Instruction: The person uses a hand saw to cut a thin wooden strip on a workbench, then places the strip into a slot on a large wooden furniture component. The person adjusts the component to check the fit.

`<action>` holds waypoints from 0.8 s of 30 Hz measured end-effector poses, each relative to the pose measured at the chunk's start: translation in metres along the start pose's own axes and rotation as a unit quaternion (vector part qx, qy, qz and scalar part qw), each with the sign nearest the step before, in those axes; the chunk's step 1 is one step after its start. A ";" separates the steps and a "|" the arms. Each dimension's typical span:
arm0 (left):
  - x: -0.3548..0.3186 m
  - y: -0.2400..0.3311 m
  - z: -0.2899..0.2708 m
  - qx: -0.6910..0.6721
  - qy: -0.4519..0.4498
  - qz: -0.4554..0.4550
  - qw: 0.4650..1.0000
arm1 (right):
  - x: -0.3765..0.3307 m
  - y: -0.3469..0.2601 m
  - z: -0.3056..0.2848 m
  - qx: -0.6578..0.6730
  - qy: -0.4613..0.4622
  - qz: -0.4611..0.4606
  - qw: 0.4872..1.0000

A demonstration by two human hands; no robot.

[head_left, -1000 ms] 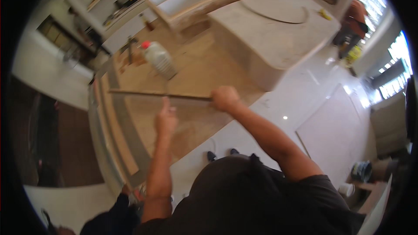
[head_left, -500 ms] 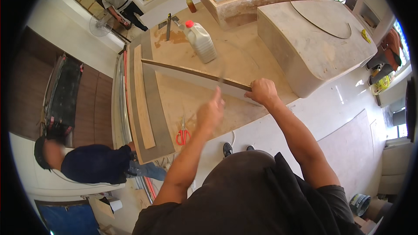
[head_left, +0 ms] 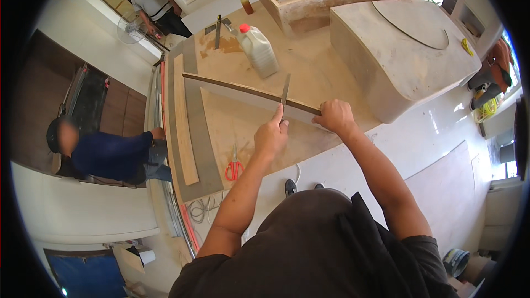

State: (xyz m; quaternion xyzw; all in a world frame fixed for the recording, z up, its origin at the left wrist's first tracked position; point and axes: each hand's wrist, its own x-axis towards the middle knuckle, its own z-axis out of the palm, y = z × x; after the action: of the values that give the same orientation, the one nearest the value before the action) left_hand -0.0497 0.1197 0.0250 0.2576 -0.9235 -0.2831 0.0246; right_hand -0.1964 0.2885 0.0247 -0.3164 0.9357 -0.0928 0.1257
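Farther along the left side of the table than half a second ago, a co-worker in dark blue has moved up, while the blurred left hand now shows sharply. Its fingers are closed around the near end of a file (index finger stretched along it), and the blade crosses the top edge of a board. That board stands on edge on the table, slanting from far left to near right, its near end clamped in the right hand. Red-handled scissors lie left of the left hand; a white jug stands beyond the board.
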 end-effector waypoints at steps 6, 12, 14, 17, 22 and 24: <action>0.004 -0.004 0.002 0.037 0.024 0.041 0.998 | -0.016 0.041 0.011 0.183 0.086 -0.028 0.979; -0.036 0.032 0.012 0.064 -0.011 0.103 0.993 | -0.014 0.052 0.031 0.327 0.098 -0.048 0.939; -0.063 0.036 0.022 0.041 -0.039 0.133 0.990 | -0.015 0.048 0.022 0.321 0.077 -0.046 0.943; -0.080 0.041 0.033 0.030 -0.063 0.142 0.987 | -0.015 0.048 0.021 0.316 0.066 -0.030 0.946; -0.040 0.036 0.039 0.051 0.021 0.153 0.987 | -0.026 0.036 0.018 0.304 0.045 -0.037 0.951; -0.018 0.035 0.035 0.044 0.037 0.159 0.986 | -0.027 0.032 0.016 0.329 0.022 -0.016 0.944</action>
State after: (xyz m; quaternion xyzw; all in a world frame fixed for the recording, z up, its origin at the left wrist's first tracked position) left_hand -0.0571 0.1710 0.0159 0.1182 -0.9628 -0.2248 0.0921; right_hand -0.1895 0.3287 0.0061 -0.2706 0.8503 -0.4044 0.2003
